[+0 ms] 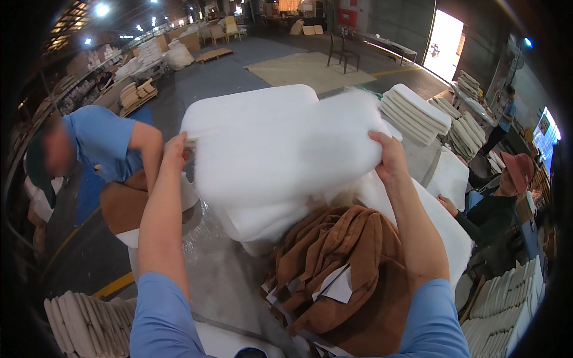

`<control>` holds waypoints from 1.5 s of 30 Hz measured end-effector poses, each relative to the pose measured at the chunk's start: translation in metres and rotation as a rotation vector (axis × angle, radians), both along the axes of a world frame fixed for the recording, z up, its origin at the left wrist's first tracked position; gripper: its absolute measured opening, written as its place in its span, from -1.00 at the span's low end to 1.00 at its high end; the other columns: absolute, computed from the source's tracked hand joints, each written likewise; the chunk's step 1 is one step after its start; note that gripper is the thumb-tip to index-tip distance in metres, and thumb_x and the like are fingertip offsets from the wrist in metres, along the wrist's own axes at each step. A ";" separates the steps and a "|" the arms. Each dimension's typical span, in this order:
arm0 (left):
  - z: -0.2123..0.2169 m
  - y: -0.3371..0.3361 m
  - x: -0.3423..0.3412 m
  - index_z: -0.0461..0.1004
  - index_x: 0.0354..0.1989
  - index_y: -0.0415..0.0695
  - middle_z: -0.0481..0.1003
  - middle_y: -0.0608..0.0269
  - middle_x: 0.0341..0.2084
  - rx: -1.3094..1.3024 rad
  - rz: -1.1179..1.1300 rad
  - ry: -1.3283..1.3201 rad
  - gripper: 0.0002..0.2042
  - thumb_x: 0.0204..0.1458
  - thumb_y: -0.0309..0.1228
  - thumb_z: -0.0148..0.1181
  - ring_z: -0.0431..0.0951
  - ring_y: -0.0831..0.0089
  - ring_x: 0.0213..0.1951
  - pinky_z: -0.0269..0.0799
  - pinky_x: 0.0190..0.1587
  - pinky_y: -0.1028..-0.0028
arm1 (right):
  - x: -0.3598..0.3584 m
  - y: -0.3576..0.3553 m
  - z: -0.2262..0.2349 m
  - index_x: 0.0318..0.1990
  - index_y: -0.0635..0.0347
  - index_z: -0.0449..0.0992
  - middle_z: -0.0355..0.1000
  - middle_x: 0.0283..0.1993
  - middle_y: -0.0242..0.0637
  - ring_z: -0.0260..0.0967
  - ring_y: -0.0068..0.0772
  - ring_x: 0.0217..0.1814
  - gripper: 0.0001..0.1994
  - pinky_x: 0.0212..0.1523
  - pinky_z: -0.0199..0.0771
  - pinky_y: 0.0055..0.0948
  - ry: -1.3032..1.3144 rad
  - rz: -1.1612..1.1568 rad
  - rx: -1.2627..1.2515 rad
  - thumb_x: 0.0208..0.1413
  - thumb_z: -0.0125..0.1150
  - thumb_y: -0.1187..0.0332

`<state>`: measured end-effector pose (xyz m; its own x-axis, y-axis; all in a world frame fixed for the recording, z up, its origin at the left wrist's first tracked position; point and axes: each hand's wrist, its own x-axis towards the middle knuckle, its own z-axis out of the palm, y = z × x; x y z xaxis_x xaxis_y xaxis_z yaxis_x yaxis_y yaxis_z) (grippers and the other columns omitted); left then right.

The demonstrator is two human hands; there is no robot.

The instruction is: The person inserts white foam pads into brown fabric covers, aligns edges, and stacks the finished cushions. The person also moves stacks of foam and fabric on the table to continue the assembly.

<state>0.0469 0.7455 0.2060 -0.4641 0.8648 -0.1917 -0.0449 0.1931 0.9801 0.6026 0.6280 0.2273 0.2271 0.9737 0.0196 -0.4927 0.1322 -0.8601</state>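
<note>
White foam cushion (280, 143) lifted over brown covers (343, 268).
L hand (176, 150) & R hand (389, 158) gripping opposite edges, fingers clamped on foam.

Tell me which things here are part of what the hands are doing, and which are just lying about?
In hand:
- white pad, held at both ends by the left hand and right hand
- brown covers heaped just below it

Lying about:
- stacked cushions behind
- chair far back
- pallet on the floor
- cushion row, lower left

The worktable (230, 286) carries brown fabric covers (340, 262) and white padding (262, 224).
</note>
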 end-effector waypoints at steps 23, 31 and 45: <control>-0.037 -0.247 0.042 0.37 0.34 -0.08 0.48 0.18 0.08 0.254 -0.295 -0.208 -0.53 0.31 -0.26 0.28 0.51 0.34 0.04 0.46 0.07 0.31 | 0.221 -0.180 0.028 0.40 0.25 0.41 0.63 0.04 0.00 0.61 0.00 0.08 -0.16 0.12 0.55 -0.16 -1.465 -0.592 -0.367 0.15 0.35 -0.22; -0.073 -0.422 0.058 0.38 0.28 -0.10 0.52 0.15 0.01 0.028 -0.137 -0.273 -0.61 0.36 -0.26 0.22 0.60 0.32 -0.17 0.58 -0.15 0.37 | 0.267 -0.332 -0.078 -0.27 0.31 0.65 0.59 -0.25 -0.21 0.51 -0.31 -0.28 -0.40 -0.29 0.49 -0.28 -0.851 -0.540 -0.981 0.11 0.41 -0.22; -0.067 -0.527 0.078 0.45 0.22 -0.16 0.59 0.13 -0.10 0.151 -0.148 -0.404 -0.65 0.36 -0.27 0.22 0.65 0.27 -0.21 0.61 -0.17 0.33 | 0.231 -0.337 -0.037 0.20 0.21 0.41 0.54 0.02 -0.08 0.57 -0.06 0.08 -0.42 0.12 0.67 -0.04 -0.135 -0.487 -0.133 -0.02 0.46 0.52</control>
